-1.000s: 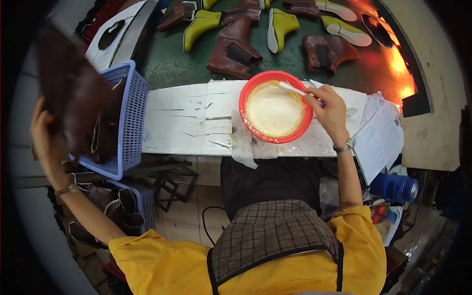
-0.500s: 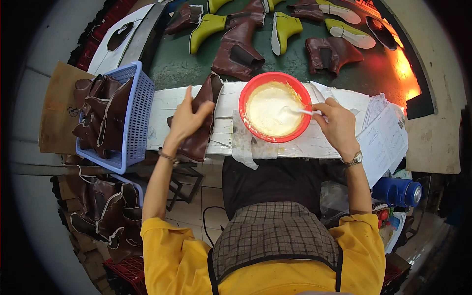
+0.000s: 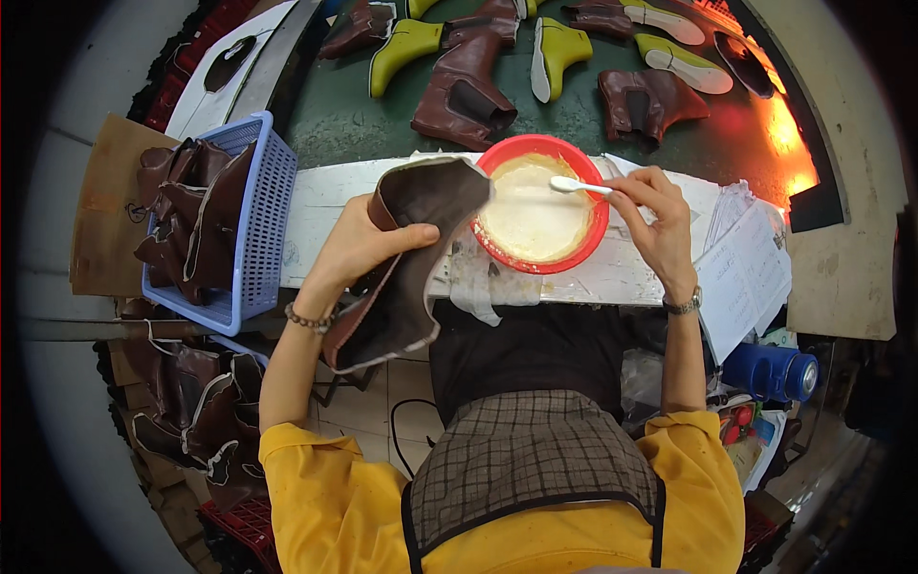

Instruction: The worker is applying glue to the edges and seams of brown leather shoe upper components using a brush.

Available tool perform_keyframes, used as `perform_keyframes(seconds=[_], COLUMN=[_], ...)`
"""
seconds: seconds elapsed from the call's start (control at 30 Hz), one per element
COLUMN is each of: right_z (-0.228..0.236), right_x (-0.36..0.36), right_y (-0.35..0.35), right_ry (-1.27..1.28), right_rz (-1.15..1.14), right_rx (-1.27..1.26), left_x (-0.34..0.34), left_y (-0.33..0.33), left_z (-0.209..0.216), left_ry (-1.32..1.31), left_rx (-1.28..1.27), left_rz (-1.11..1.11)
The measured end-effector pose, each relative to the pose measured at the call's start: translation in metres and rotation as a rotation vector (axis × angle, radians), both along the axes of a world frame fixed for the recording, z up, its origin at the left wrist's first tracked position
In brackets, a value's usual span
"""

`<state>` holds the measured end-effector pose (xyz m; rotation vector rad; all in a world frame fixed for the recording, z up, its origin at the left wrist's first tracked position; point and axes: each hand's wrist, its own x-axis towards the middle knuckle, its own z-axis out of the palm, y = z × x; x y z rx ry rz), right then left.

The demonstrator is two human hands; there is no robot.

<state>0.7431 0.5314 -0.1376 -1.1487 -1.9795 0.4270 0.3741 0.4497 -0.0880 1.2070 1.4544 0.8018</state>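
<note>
My left hand [image 3: 356, 247] is closed on a dark brown leather boot upper [image 3: 418, 273], thumb over its inner side. The upper is lifted and tilted above the front edge of the white board, its raw pale edge showing. Between the fingertips of my right hand [image 3: 656, 230] is a small white toothbrush-like brush [image 3: 566, 185]. Its white head hovers over a red plastic bowl [image 3: 601, 212] of creamy pale paste [image 3: 531, 220]. The upper's top edge reaches close to the bowl's left rim; whether they touch I cannot tell.
At left, a blue plastic basket [image 3: 251, 239] holds several brown uppers. Brown boots [image 3: 464, 100] and yellow-green ones [image 3: 406, 53] lie on the dark green surface beyond, with an orange glow at right. Papers [image 3: 746, 277] and a blue bottle [image 3: 770, 373] are at right.
My left hand has taken hold of the boot upper from the white board and raised it towards me. My right hand has lifted the brush out of the paste.
</note>
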Motion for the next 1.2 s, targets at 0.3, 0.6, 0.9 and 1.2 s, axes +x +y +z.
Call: perform_keyframes(seconds=[0.3, 0.6, 0.9, 1.2], right_z=[0.03, 0.01, 0.0, -0.016], right_x=[-0.033, -0.042, -0.04, -0.012], right_y=[0.01, -0.014, -0.013, -0.005], right_ry=[0.015, 0.086, -0.022, -0.567], right_rz=[0.345, 0.182, 0.011, -0.113], right_rx=[0.19, 0.22, -0.072, 0.147], left_x=[0.033, 0.039, 0.006, -0.048], left_y=[-0.014, -0.014, 0.025, -0.019], left_z=[0.018, 0.026, -0.01, -0.078], left_ry=[-0.122, -0.05, 0.483, 0.752], left_rx=[-0.123, 0.236, 0.49, 0.255], left_rz=[-0.094, 0.174, 0.4, -0.018])
